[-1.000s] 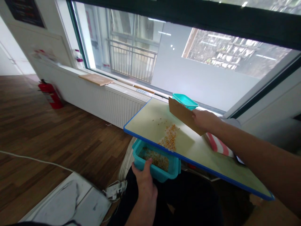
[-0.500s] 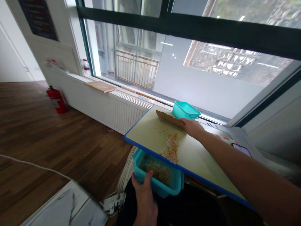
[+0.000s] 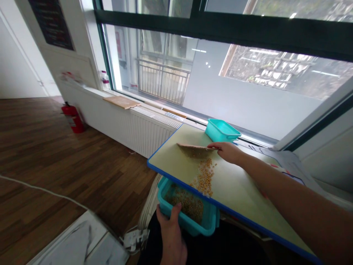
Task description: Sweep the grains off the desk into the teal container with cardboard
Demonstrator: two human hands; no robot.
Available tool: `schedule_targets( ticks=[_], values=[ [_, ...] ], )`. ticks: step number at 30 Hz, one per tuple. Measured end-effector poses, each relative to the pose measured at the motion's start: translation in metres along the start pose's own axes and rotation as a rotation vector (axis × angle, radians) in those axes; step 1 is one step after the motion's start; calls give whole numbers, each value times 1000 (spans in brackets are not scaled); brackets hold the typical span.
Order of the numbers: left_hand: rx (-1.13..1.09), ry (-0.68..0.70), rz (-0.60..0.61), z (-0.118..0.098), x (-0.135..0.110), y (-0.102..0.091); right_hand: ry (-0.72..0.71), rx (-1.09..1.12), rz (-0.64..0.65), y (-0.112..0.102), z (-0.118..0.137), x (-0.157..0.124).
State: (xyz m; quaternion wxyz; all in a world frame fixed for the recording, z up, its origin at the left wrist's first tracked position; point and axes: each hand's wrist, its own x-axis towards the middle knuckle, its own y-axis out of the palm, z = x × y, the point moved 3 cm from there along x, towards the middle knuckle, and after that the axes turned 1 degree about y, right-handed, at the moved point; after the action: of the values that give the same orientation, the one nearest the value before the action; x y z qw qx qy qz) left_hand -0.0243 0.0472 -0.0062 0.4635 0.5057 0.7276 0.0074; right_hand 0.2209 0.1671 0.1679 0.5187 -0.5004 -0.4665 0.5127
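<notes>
My left hand (image 3: pixel 172 235) grips the near rim of a teal tub (image 3: pixel 190 217) held just under the table's blue front edge; the tub holds yellow kernels. My right hand (image 3: pixel 227 151) holds a piece of brown cardboard (image 3: pixel 193 149), its long edge down on the pale green tabletop (image 3: pixel 242 189). A small heap of yellow kernels (image 3: pixel 205 178) lies between the cardboard and the table edge, right above the tub.
A second teal tub (image 3: pixel 222 130) stands at the table's far edge by the window. A white radiator (image 3: pixel 143 127) runs under the sill, with a wooden board (image 3: pixel 121 102) on it. A red fire extinguisher (image 3: pixel 73 117) stands on the wood floor. A white panel (image 3: pixel 82 244) lies at lower left.
The cardboard has dropped from a raised, tilted hold to lying low on the tabletop behind the kernels. The view has shifted a little; the left hand still holds the tub.
</notes>
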Motion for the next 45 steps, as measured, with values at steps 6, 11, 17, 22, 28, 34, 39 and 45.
schedule_targets(
  ticks=[6,11,17,22,28,34,39,45],
  values=[
    [6,-13,-12,-2,-2,3,-8,-28,-9,-8,2,-10],
    [13,8,-18,-5,-7,6,-90,-25,-21,-12,4,-23],
    [50,1,-8,-1,-9,4,-137,35,-37,-8,2,-37],
    [44,6,3,2,-10,4,-140,54,-13,-9,4,-49],
    [29,17,6,4,-11,5,-153,95,43,-14,11,-62],
    [43,19,11,5,-12,4,-155,99,68,-13,8,-70],
    [51,19,13,5,-11,6,-211,96,60,-16,8,-74],
    [48,36,40,6,-12,7,-254,84,41,-19,4,-74]
  ],
)
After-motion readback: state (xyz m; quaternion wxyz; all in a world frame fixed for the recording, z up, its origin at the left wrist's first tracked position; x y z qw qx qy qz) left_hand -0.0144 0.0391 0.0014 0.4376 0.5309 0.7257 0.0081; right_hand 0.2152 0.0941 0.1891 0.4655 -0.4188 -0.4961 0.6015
